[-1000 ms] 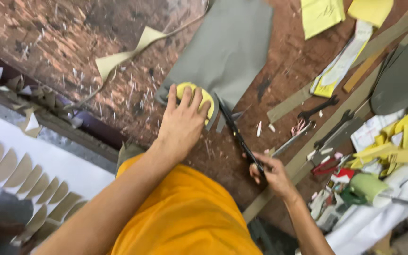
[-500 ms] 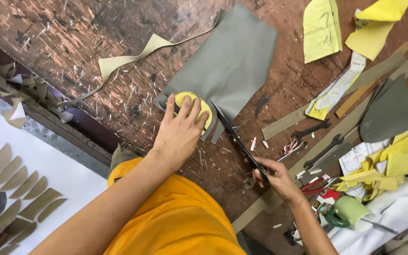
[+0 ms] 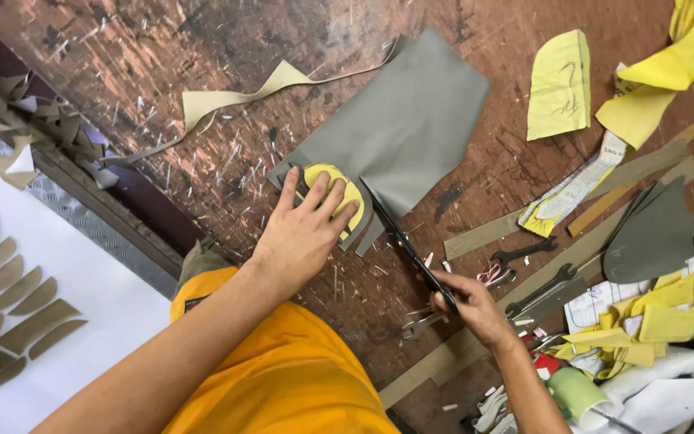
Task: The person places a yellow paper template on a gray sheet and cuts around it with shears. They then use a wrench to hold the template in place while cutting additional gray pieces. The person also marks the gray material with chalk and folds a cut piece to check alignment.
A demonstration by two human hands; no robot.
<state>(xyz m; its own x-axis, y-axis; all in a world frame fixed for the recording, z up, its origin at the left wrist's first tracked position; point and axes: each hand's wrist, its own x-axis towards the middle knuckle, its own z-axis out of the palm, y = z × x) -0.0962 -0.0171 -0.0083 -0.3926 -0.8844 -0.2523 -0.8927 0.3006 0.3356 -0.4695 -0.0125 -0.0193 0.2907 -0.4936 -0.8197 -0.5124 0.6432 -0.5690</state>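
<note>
At frame centre the left hand (image 3: pixel 307 233) lies flat with fingers spread, pressing a yellow pattern (image 3: pixel 337 186) onto the grey sheet (image 3: pixel 411 128) on the scarred brown table (image 3: pixel 202 72). The right hand (image 3: pixel 471 305), lower right of centre, is closed around the handles of black shears (image 3: pixel 407 245), whose blades reach up-left to the sheet's edge beside the pattern. A green cup (image 3: pixel 573 392) stands at lower right, its contents not visible.

One grey sheet (image 3: pixel 399 128), one scissors (image 3: pixel 411 253), two spanners (image 3: pixel 524 253).
</note>
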